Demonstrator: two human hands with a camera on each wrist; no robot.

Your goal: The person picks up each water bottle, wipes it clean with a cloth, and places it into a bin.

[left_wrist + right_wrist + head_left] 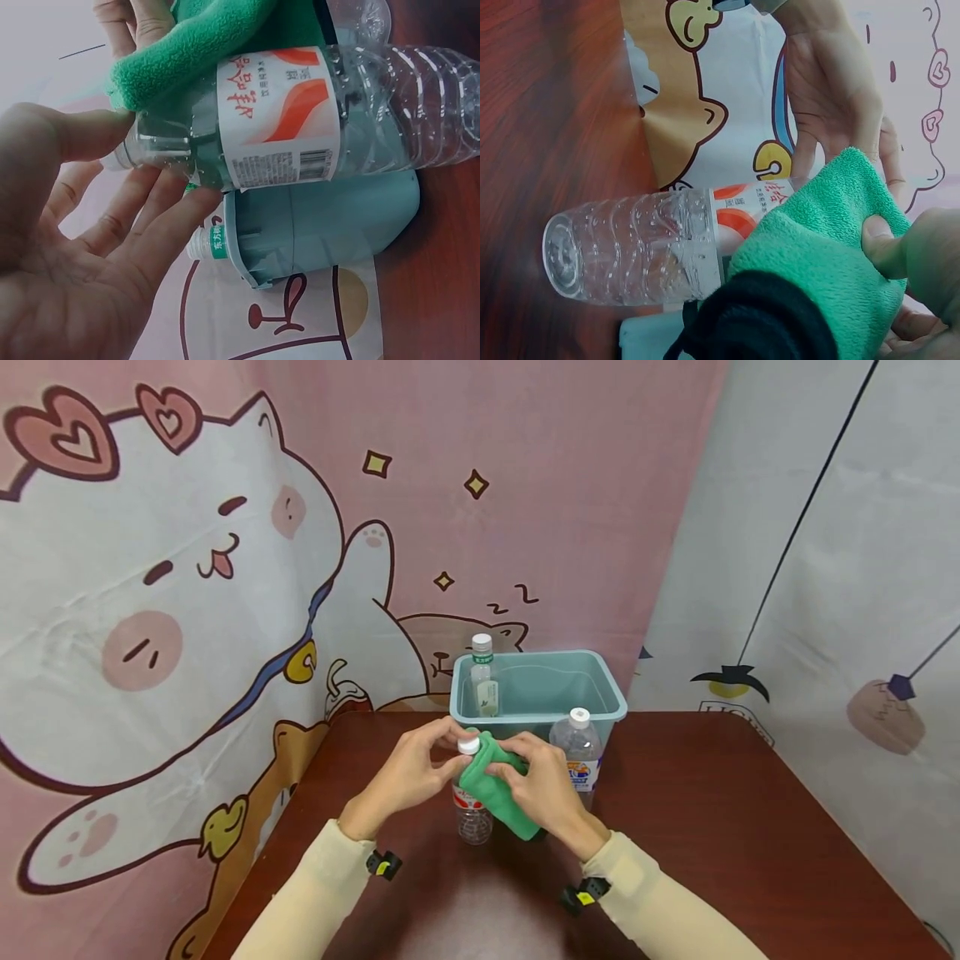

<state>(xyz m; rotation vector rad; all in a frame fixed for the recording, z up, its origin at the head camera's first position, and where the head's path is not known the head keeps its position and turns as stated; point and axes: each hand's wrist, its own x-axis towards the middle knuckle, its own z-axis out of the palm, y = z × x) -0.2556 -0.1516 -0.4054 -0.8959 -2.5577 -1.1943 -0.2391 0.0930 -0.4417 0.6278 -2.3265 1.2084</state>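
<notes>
Left hand: (412, 768) thumb and fingers pinch the clear bottle (474, 825) at its neck, beside the white cap (468, 746).
Right hand: (543, 781) thumb and fingers pinch the green cloth (498, 793), which lies against the bottle's upper part.
Clear bottle: upright between the two hands, red-and-white label partly covered; whether its base touches the desk (720, 810) is hard to tell.
Larger bottle: (576, 745) just beyond the right hand, white-capped.
Blue bin: (617, 707) beyond both hands, with a green-labelled bottle (483, 681) standing inside.
Cat-print backdrop: (225, 693) left of the left hand and behind the bin.
</notes>
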